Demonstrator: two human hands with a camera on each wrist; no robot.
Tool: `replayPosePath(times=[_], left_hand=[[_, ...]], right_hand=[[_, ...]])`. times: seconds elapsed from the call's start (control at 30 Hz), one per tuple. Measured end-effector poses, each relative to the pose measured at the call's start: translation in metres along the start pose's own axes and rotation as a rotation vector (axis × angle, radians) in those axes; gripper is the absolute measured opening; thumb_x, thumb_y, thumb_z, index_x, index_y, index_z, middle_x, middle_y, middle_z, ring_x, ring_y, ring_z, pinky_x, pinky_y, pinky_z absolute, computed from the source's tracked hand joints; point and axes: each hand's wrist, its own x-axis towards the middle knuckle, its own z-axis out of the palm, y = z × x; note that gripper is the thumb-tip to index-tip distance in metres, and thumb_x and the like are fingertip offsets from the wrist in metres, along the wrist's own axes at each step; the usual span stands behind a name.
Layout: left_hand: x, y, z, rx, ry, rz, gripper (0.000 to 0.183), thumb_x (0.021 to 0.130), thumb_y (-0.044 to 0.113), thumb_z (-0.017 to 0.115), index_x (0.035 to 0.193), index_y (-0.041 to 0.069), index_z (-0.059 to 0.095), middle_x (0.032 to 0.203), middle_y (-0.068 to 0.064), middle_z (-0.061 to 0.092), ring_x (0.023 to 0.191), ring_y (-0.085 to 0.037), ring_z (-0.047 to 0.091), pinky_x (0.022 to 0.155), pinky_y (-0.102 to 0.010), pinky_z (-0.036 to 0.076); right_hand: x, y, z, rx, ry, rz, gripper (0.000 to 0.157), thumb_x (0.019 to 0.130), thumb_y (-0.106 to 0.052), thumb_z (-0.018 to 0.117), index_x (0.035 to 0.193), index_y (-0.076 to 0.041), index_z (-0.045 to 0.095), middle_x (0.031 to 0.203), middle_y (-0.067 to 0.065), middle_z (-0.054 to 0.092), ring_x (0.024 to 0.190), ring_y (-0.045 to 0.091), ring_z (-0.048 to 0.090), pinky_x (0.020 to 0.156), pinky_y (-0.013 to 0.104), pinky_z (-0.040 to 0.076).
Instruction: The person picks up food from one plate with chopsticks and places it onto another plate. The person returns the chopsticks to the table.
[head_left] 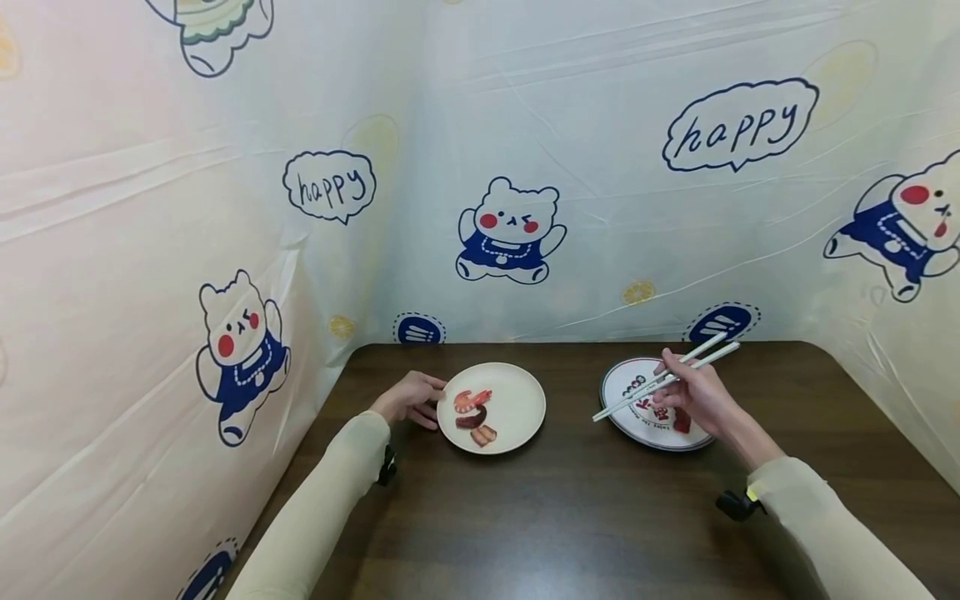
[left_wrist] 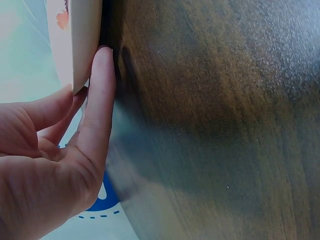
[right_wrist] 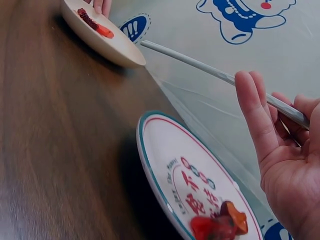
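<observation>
My left hand pinches the near-left rim of a round cream plate, with the thumb at the rim and fingers under it in the left wrist view. On that plate lie a pink shrimp, a dark piece like octopus tentacle and a pinkish-tan sliced piece. My right hand holds a pair of pale chopsticks above a white plate with lettering and a dark rim. Between the chopstick tips, which point left, there is no food. Red and orange food pieces lie on the lettered plate.
Both plates are on a dark brown wooden table, with a strip of tabletop between them. A pale cloth printed with bears and the word "happy" hangs behind and along the sides.
</observation>
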Motion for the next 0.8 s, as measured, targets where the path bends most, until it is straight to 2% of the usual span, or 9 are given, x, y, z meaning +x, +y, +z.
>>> replayPosePath(times=[0.2,0.5,0.8], left_hand=[[0.0,0.0,0.0,0.002,0.001,0.006,0.042,0.107,0.008,0.059,0.149,-0.001,0.057,0.128,-0.021,0.066,0.083,-0.029,0.074,0.071,-0.043,0.067],[0.0,0.0,0.001,0.008,0.008,0.008,0.041,0.107,0.007,0.059,0.147,-0.001,0.059,0.126,-0.02,0.067,0.083,-0.029,0.073,0.071,-0.043,0.067],[0.0,-0.001,0.001,0.008,0.015,0.007,0.041,0.107,0.008,0.06,0.148,0.0,0.059,0.126,-0.02,0.067,0.083,-0.029,0.074,0.071,-0.043,0.067]], right_hand=[[-0.009,-0.007,-0.006,-0.026,0.046,-0.005,0.037,0.116,-0.025,0.043,0.097,-0.003,0.066,0.075,0.013,0.074,0.066,0.02,0.075,0.066,0.033,0.066],[-0.013,-0.017,-0.014,-0.02,0.028,-0.048,0.04,0.116,-0.022,0.04,0.097,0.0,0.067,0.079,0.016,0.075,0.07,0.022,0.077,0.066,0.034,0.066],[-0.022,-0.024,-0.025,-0.011,0.053,-0.093,0.041,0.116,-0.02,0.041,0.097,0.001,0.072,0.081,0.018,0.075,0.069,0.025,0.077,0.066,0.034,0.066]])
